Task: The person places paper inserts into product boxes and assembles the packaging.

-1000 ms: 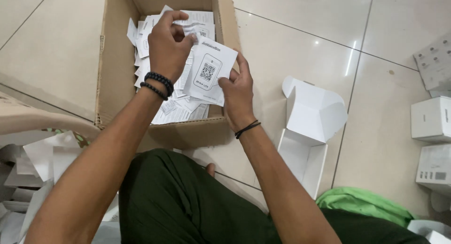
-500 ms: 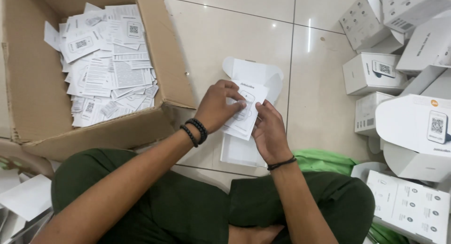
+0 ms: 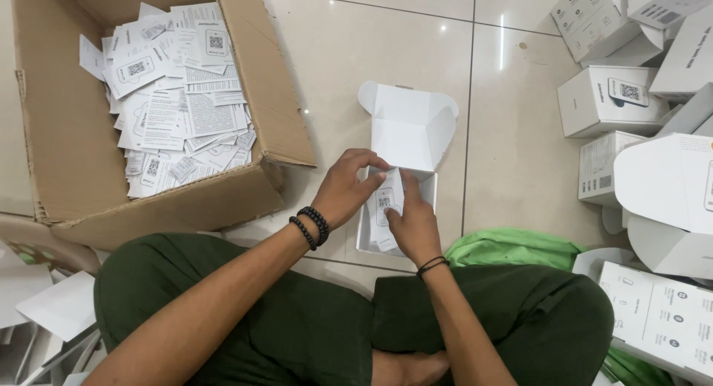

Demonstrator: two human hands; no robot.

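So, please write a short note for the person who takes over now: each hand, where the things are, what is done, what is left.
Left hand and right hand both hold a white printed paper leaflet over the small open white cardboard box on the tiled floor.
More leaflets lie in the large brown cardboard carton.
Closed white boxes are piled at the right.
Done: box open, leaflet at its mouth.
Left: leaflet not fully in, lid open.

Both hands, left hand (image 3: 347, 189) and right hand (image 3: 411, 221), press a leaflet (image 3: 386, 204) into the open white box (image 3: 408, 133) (cardboard carton (image 3: 67, 141) far left).
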